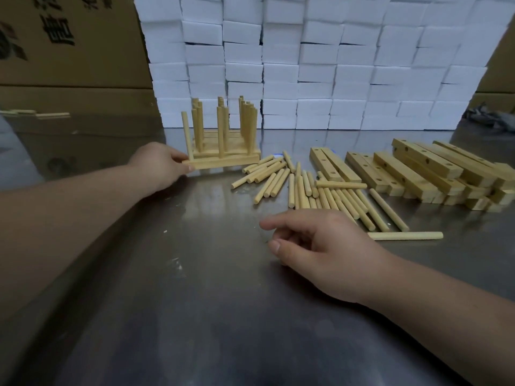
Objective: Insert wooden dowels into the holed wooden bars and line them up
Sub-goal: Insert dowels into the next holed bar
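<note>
Head view: the front bar [223, 163], with dowels standing in it, is pinched at its left end by the left hand [160, 165], just beside the finished bars [227, 152] behind it. The right hand [320, 246] is loosely curled and holds nothing, near the loose dowels [306, 188] on the desk [195, 274]. If the bar is pushed crookedly, the row behind could be knocked and the upright dowels tipped. The leftmost dowel [186, 135] seems slightly leaned, perhaps not fully seated.
</note>
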{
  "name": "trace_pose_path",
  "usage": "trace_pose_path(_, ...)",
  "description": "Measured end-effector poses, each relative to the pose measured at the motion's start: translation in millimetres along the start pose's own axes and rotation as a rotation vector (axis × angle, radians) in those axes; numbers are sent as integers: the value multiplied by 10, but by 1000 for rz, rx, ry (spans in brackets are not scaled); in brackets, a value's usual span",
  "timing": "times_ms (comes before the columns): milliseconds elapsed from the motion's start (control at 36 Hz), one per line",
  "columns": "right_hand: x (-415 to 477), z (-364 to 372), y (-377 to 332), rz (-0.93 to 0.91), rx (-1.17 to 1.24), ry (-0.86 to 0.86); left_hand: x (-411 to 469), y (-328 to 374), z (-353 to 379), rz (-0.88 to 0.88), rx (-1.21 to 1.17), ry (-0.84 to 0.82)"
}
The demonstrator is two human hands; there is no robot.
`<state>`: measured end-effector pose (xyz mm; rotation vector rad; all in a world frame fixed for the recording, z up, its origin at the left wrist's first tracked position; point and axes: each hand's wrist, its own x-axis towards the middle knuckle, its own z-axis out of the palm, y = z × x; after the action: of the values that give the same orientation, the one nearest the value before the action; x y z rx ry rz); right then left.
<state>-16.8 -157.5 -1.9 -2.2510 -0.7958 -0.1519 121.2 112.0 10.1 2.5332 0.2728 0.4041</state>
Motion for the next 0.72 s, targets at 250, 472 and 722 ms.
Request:
trace_pose_path(250, 9, -8, 17, 12, -32, -29, 256, -10, 132, 5, 65, -19)
trace_pose_path(472, 8, -13, 14, 15, -39, -32, 341, 53, 217, 44, 169, 6)
trace_pose_path(722, 15, -13, 4, 14, -34, -47, 392, 81, 244, 25, 232, 0)
